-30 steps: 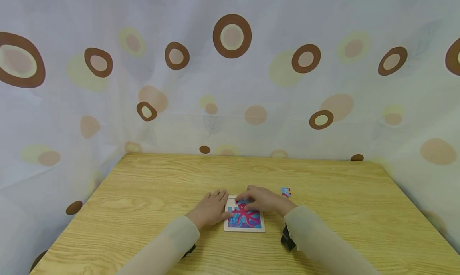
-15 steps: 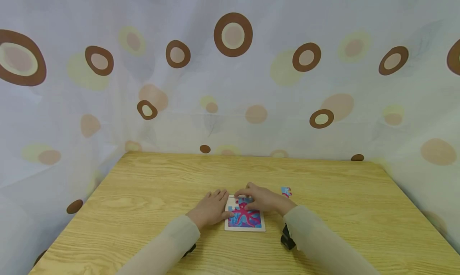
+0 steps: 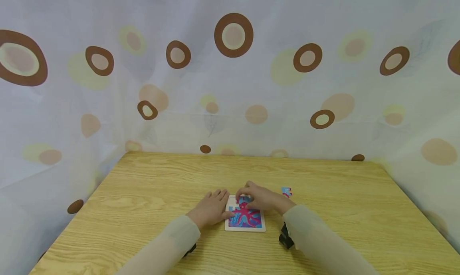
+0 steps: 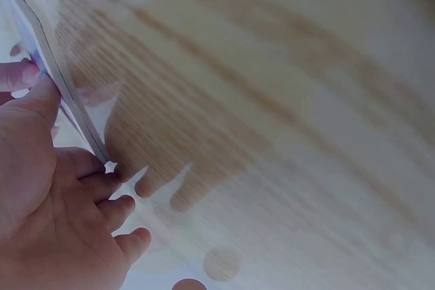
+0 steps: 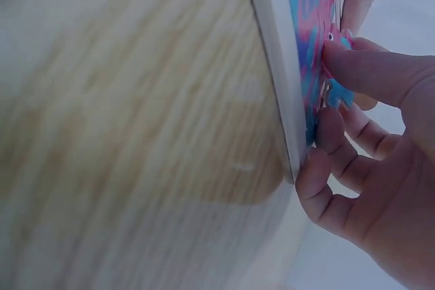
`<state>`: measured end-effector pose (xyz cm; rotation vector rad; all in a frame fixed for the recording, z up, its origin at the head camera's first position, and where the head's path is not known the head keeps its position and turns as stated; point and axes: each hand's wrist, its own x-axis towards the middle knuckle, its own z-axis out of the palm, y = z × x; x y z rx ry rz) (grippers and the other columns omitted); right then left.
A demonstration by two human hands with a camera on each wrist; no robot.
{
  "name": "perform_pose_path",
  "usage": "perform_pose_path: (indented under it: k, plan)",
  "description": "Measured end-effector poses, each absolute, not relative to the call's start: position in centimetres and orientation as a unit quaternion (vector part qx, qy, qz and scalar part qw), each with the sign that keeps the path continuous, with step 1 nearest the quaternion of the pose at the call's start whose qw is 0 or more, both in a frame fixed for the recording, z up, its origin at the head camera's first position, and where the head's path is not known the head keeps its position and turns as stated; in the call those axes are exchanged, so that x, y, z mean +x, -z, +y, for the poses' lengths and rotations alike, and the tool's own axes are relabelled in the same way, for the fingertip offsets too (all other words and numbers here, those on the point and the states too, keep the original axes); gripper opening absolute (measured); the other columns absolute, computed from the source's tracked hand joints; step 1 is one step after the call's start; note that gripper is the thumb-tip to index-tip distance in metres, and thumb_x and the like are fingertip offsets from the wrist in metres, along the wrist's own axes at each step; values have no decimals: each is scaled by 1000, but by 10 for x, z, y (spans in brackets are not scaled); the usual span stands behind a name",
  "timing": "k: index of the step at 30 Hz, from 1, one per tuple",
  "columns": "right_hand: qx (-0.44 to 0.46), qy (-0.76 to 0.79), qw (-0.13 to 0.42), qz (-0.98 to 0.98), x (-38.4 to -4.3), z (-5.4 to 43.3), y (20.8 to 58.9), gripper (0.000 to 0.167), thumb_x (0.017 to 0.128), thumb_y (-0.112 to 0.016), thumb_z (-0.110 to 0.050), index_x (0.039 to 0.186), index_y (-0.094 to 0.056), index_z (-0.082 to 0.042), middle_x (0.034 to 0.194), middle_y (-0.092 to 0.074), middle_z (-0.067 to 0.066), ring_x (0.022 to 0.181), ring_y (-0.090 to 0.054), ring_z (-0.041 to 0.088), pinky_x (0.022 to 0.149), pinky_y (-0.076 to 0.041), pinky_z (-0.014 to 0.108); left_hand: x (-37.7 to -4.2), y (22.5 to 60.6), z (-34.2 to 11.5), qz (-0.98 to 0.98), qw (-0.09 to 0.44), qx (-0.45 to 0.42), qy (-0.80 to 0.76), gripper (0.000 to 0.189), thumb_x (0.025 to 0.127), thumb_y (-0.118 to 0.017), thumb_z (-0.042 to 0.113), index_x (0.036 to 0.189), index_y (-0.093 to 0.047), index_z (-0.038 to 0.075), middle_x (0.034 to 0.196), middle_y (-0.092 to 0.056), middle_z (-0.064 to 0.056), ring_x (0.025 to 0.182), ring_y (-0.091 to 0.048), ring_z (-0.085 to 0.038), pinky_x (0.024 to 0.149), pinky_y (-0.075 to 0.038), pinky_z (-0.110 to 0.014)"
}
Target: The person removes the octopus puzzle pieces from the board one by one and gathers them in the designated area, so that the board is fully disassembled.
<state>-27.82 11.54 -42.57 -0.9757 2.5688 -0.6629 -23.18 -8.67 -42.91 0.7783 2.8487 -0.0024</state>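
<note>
Since a second ago little has changed: both hands have stayed at the puzzle, the right hand's fingertips have crept slightly toward the board's far edge, and the camera view has barely shifted.

The left hand [image 3: 213,206] lies flat on the light wooden table [image 3: 143,203], fingers straight and slightly spread, its thumb side touching the left edge of the square white-framed puzzle board with a pink octopus on blue [image 3: 245,218]. In the left wrist view, that hand [image 4: 47,202] has its fingertips against the thin edge of the board [image 4: 51,66], holding nothing.

The board lies flat near the table's front middle, between the two hands. Its picture is bright pink on blue with a pale border; the near part shows complete, while the far part is covered by the right hand.

The right hand [image 3: 260,198] rests over the board's far end, fingers bent down onto it. The right wrist view shows this hand [image 5: 370,140] with its thumb and a finger pinching a small blue-and-pink jigsaw piece [image 5: 334,66] against the picture, while the other fingers curl round the board's corner.

Farther right, apart from the board, a loose small blue-and-pink puzzle piece [image 3: 286,192] lies on the table. Behind stands a white curtain with brown and yellow rings [image 3: 233,35].
</note>
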Motion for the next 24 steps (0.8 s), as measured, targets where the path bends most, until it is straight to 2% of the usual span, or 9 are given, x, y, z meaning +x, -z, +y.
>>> perform_pose_path:
  k: [5, 7, 12, 14, 19, 24]
  plan:
    - [-347, 261, 141, 890, -277, 118, 428, 34, 89, -58, 0, 121, -54, -12, 93, -49, 2, 77, -48, 17, 69, -45, 32, -231, 429, -87, 961, 91, 262, 3, 72, 93, -41, 51, 144, -29, 2, 147, -28, -11, 134, -24, -26, 107, -22, -44]
    - [-326, 293, 135, 889, -277, 121, 429, 33, 90, -57, 0, 122, -51, -6, 91, -52, 1, 77, -50, 15, 69, -45, 31, -231, 429, -87, 961, 92, 261, 2, 72, 93, -41, 51, 144, -29, 2, 147, -28, -11, 135, -23, -26, 107, -21, -43]
    - [-277, 366, 134, 878, -278, 127, 436, 6, 90, -59, -7, 96, -60, -5, 82, -56, -2, 74, -50, 13, 69, -45, 30, -231, 429, -87, 961, 95, 258, -6, 72, 93, -41, 52, 144, -28, 2, 147, -27, -12, 135, -23, -27, 107, -21, -44]
    - [-271, 379, 139, 874, -279, 128, 437, 3, 90, -60, -8, 88, -61, -6, 79, -56, -3, 72, -50, 13, 67, -44, 29, -230, 430, -87, 961, 97, 258, -6, 72, 93, -41, 52, 144, -28, 2, 148, -27, -12, 135, -23, -27, 108, -20, -44]
    - [-274, 394, 148, 865, -277, 130, 434, 6, 90, -59, -8, 85, -60, -7, 73, -55, -2, 67, -47, 13, 63, -42, 28, -230, 430, -86, 961, 98, 257, -8, 72, 93, -41, 51, 144, -28, 2, 148, -27, -11, 135, -22, -27, 108, -20, -44]
    - [-289, 397, 148, 859, -277, 131, 432, 6, 91, -58, -7, 85, -59, -6, 75, -55, -2, 68, -48, 13, 62, -42, 27, -230, 429, -85, 962, 98, 256, -5, 72, 93, -41, 51, 144, -28, 2, 148, -27, -11, 135, -23, -26, 108, -20, -43]
